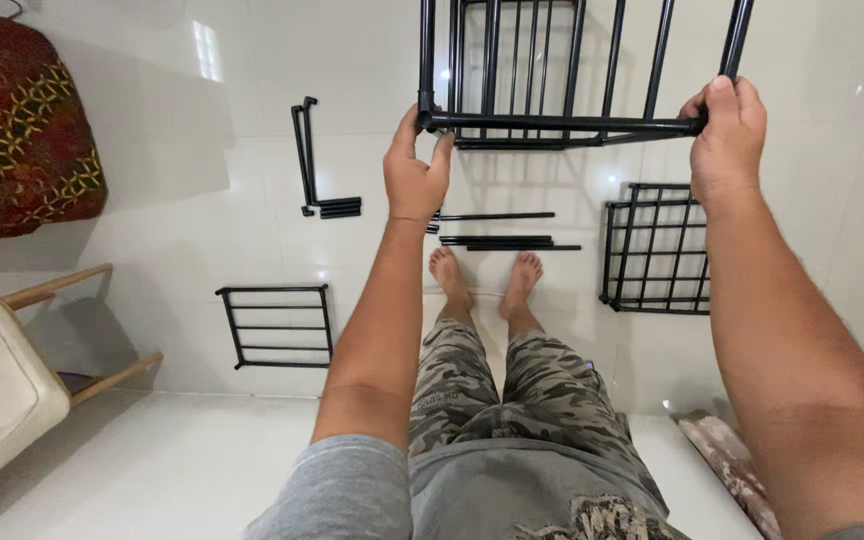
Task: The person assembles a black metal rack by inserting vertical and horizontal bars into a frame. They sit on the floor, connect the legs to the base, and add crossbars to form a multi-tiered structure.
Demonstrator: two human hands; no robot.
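the upper part of the black metal rack frame (562,70) is cut off by the top edge of the view, so its full shape cannot be told. only its lower bar and a run of upright rods are seen, held up in front of the person above the floor. the left hand (415,172) is closed around the near left corner of the frame, thumb on one side and fingers curled over the bar. the right hand (727,135) is wrapped around the right corner, its fingertips hidden behind the tube. the bundle of loose black rods (502,240) is partly covered by the left forearm. the grid panel (652,250) on the right is partly masked by the right forearm.

the surface below is a glossy white tiled floor (202,230), with window light reflected in it. a small ladder-like panel (277,328) is laid flat at the left, and an l-shaped bracket piece (317,180) further out. a patterned red cushion (12,120) is seen at the far left, a pale chair with wooden legs (12,380) below it. bare feet (487,280) are planted between the parts.
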